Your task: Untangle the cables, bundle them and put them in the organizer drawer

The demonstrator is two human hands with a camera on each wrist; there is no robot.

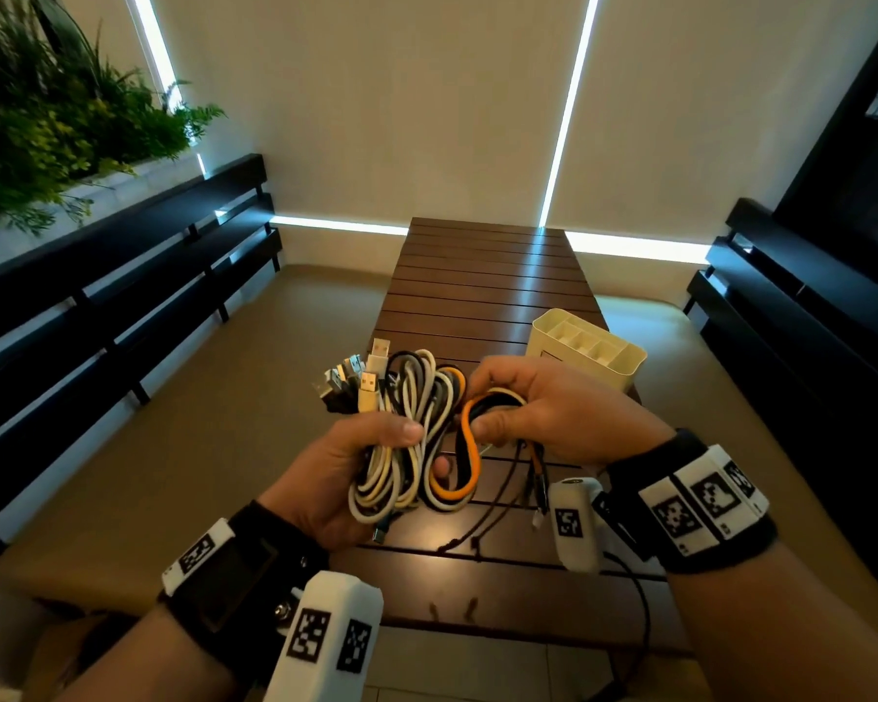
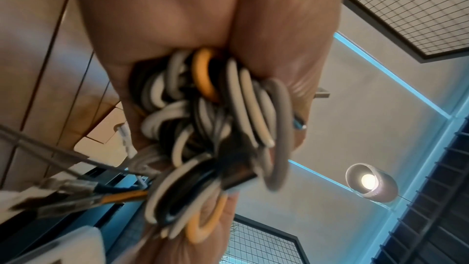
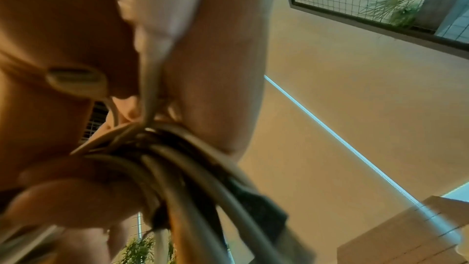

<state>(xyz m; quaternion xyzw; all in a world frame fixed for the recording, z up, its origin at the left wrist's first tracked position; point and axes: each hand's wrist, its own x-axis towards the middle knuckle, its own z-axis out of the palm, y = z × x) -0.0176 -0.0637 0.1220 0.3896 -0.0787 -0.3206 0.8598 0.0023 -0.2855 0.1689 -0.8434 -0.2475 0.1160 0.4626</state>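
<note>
Both hands grip cables [image 1: 416, 438] (over table [image 1: 487, 276] edge)

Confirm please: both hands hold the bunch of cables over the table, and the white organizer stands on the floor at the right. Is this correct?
Not quite. The head view shows the white organizer standing on the table, not the floor. Both the left hand and right hand do hold the cables.

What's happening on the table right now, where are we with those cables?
A person holds a coiled bunch of cables up over the wooden table in both hands. The left hand grips the white and grey loops, and the right hand pinches the loops around the orange cable. A few loose ends dangle below. The cream organizer stands on the table behind the right hand, with no cables in it.
</note>
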